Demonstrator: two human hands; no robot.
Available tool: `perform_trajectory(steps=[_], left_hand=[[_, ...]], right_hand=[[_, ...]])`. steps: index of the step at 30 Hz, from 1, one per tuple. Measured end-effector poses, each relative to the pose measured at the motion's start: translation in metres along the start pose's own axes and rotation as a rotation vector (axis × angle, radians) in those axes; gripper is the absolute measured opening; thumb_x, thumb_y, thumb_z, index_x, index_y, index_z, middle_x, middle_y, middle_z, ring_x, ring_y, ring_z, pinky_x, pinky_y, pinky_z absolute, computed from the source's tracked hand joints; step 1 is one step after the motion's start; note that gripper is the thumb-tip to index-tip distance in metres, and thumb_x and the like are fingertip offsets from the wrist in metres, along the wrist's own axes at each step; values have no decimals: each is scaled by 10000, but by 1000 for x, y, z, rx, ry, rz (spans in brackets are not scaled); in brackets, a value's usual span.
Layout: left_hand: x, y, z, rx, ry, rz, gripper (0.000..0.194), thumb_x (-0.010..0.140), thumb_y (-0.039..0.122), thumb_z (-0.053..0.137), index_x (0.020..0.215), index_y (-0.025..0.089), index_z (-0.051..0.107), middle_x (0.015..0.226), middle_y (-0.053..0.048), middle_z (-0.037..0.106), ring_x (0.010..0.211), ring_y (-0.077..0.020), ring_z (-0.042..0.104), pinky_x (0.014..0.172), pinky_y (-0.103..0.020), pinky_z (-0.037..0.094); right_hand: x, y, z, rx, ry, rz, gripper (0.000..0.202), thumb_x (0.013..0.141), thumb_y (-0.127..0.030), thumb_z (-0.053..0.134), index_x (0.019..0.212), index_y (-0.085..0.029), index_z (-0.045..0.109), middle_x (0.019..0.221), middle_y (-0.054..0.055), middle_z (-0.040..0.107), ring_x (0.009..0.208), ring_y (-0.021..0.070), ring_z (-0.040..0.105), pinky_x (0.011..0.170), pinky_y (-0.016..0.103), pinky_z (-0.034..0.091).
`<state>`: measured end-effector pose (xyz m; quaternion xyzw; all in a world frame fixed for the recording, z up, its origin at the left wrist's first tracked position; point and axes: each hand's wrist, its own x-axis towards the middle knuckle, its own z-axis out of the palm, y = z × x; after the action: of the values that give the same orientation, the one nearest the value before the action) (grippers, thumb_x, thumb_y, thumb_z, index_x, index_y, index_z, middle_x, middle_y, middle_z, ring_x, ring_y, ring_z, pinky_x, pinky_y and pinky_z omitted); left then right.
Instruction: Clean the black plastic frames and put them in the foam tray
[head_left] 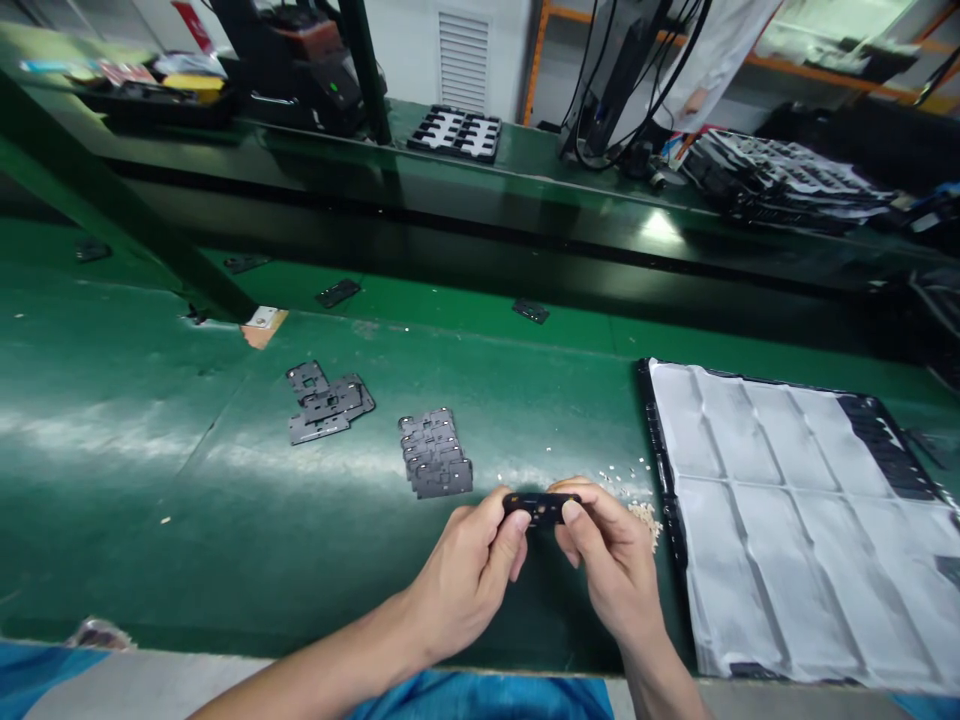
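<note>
Hands (469,565) near beige bits (646,522), dark plates (444,478), tray (676,530)

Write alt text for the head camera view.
A person's left hand and right hand hold a small black part above a green workbench. Farther left lie two clusters of flat dark parts; to the right sits a black-and-white tray.

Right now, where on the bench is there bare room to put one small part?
Roomy: the bench between the left pile of plates and the left forearm, with a pale speck at its left. Smaller: between the overlapping plates and the far left corner of the tray. Crowded: beside the right hand, with pale bits.
</note>
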<state>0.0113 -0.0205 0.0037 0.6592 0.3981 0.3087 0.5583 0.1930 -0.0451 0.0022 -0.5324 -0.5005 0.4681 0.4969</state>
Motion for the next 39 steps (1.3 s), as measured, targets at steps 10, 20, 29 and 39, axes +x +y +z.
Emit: perform_trajectory(steps=[10,20,29,39], left_hand=[[2,1,-5,-47,-15,-36,369,1131,372,354,838,207,508,645,37,547,568,-118,518,624,-264,389],[0,5,-13,-21,69,-53,259,1119,298,337,1003,190,541,707,41,507,615,-136,468,652,-287,363],[-2,2,-13,-42,52,5,194,1081,213,351,1072,184,542,713,45,510,599,-125,457,634,-273,358],[-3,-6,-12,-124,71,-23,270,1130,292,329,940,204,499,659,67,431,551,-103,408,597,-249,346]], right_hand=[[-2,-2,-8,-31,-130,34,157,1070,-312,606,1188,-270,700,897,3,646,719,133,587,645,238,478],[-1,-12,0,-158,-139,-15,173,1077,-299,582,1176,-251,715,743,-24,577,637,120,578,609,198,512],[-6,-5,-9,-243,-181,13,374,1040,-324,640,1413,-312,642,1277,72,710,1097,192,737,948,264,608],[-8,-8,4,-196,-73,114,316,1052,-397,627,1294,-222,729,740,2,690,653,149,656,647,232,571]])
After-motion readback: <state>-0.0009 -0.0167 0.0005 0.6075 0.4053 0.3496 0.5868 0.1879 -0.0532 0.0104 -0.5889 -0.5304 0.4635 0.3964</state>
